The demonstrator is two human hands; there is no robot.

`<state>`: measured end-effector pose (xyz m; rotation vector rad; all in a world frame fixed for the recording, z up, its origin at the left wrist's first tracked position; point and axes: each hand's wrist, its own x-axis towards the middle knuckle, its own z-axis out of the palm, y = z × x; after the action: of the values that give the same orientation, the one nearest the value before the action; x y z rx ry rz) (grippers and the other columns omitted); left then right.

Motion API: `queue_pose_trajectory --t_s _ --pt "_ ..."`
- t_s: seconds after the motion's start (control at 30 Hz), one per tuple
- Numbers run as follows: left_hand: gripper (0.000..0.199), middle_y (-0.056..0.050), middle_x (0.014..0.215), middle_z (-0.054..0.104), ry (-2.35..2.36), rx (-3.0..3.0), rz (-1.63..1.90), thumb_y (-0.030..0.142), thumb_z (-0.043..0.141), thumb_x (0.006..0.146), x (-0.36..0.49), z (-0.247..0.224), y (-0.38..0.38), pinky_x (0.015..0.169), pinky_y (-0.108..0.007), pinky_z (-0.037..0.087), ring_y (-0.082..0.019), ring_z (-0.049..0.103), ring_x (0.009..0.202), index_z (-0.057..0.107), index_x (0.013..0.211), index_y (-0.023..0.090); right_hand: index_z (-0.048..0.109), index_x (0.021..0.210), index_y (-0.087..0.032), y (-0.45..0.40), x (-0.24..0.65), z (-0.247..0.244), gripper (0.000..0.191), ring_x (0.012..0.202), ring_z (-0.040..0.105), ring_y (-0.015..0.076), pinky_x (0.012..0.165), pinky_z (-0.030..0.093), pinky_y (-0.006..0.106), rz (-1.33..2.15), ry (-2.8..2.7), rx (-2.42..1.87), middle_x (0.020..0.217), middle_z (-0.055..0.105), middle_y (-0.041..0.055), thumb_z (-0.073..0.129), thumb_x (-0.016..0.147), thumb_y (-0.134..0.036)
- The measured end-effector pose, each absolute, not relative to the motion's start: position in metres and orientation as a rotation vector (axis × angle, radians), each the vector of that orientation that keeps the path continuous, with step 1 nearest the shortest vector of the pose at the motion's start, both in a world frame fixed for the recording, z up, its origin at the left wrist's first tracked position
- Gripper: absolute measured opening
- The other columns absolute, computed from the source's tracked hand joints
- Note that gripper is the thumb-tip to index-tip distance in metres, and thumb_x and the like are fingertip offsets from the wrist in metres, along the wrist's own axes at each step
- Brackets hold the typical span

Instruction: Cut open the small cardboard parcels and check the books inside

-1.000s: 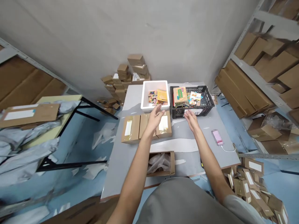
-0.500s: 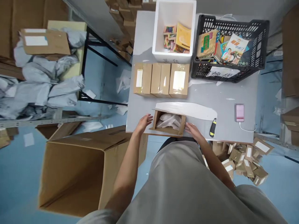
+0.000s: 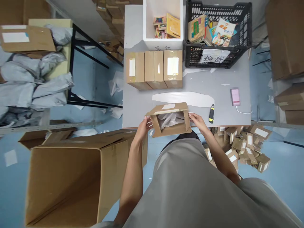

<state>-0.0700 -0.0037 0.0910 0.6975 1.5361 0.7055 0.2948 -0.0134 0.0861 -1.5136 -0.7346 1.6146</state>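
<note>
A small open cardboard box [image 3: 169, 108] is tilted toward me at the table's front edge, its opening facing my body. Inside it lies crumpled whitish plastic wrapping [image 3: 171, 119]; what the wrapping covers is hidden. My left hand [image 3: 143, 127] grips the box's left end, and my right hand [image 3: 198, 122] grips its right end with the thumb near the rim. To the right of my right hand lies a black and yellow box cutter [image 3: 211, 114]. Behind the box a long white strip [image 3: 182, 98] lies on the grey table [image 3: 201, 81].
Three taped cartons [image 3: 154, 68] stand in a row behind, before a white foam box [image 3: 163, 44] and a black crate [image 3: 218, 63] of books. A charging phone [image 3: 235, 97] lies at right. A large open carton [image 3: 106, 171] stands on the floor at left; small boxes [image 3: 249, 148] are heaped at right.
Both hands have taken hold of the small box by its ends. It has been lifted and tipped toward me, from standing with its opening upward. The camera view has shifted.
</note>
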Motion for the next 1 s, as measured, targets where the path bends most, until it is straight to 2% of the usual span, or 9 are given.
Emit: queue_pose_trajectory --t_s 0.23,0.4,0.6,0.8,1.0 --pt "0.098 -0.018 0.14 0.081 1.248 0.788 0.558 0.104 0.056 0.087 -0.021 0.072 -0.076 0.104 -0.046 0.064 -0.038 0.075 0.132 0.078 0.136 0.021 0.079 0.096 -0.023 -0.144 0.328 0.102 0.063 0.104 0.076 0.0245 0.1 0.062 0.039 1.283 -0.61 -1.649 0.101 0.084 0.0035 0.079 0.084 -0.085" --pt "0.097 -0.015 0.128 0.085 1.138 0.811 0.419 0.107 0.067 0.077 0.024 0.046 -0.119 0.092 -0.042 0.065 -0.038 0.077 0.124 0.081 0.125 0.024 0.076 0.092 -0.024 -0.248 0.348 0.107 0.061 0.1 0.074 0.0226 0.096 0.06 0.036 1.082 -0.467 -1.768 0.097 0.082 0.0026 0.081 0.081 -0.084" --pt "0.094 -0.015 0.116 0.087 0.969 0.935 0.296 0.105 0.059 0.086 0.066 0.04 -0.147 0.098 -0.044 0.064 -0.038 0.078 0.123 0.082 0.122 0.022 0.075 0.089 -0.025 -0.325 0.366 0.116 0.07 0.096 0.074 0.0213 0.097 0.059 0.036 1.003 -0.297 -1.801 0.095 0.081 0.0011 0.079 0.076 -0.093" --pt "0.1 -0.017 0.138 0.083 0.945 0.966 0.201 0.104 0.065 0.083 0.117 0.062 -0.147 0.109 -0.049 0.063 -0.041 0.075 0.135 0.08 0.137 0.022 0.073 0.089 -0.024 -0.361 0.392 0.119 0.068 0.091 0.072 0.0213 0.093 0.059 0.036 0.921 -0.196 -1.763 0.09 0.077 0.0003 0.079 0.079 -0.091" --pt "0.107 -0.018 0.141 0.081 0.852 1.088 -0.006 0.105 0.062 0.083 0.21 0.07 -0.158 0.114 -0.05 0.06 -0.039 0.075 0.132 0.078 0.141 0.017 0.073 0.089 -0.025 -0.419 0.456 0.101 0.06 0.093 0.07 0.0224 0.089 0.058 0.034 0.821 -0.078 -1.778 0.088 0.077 0.0011 0.076 0.085 -0.085"
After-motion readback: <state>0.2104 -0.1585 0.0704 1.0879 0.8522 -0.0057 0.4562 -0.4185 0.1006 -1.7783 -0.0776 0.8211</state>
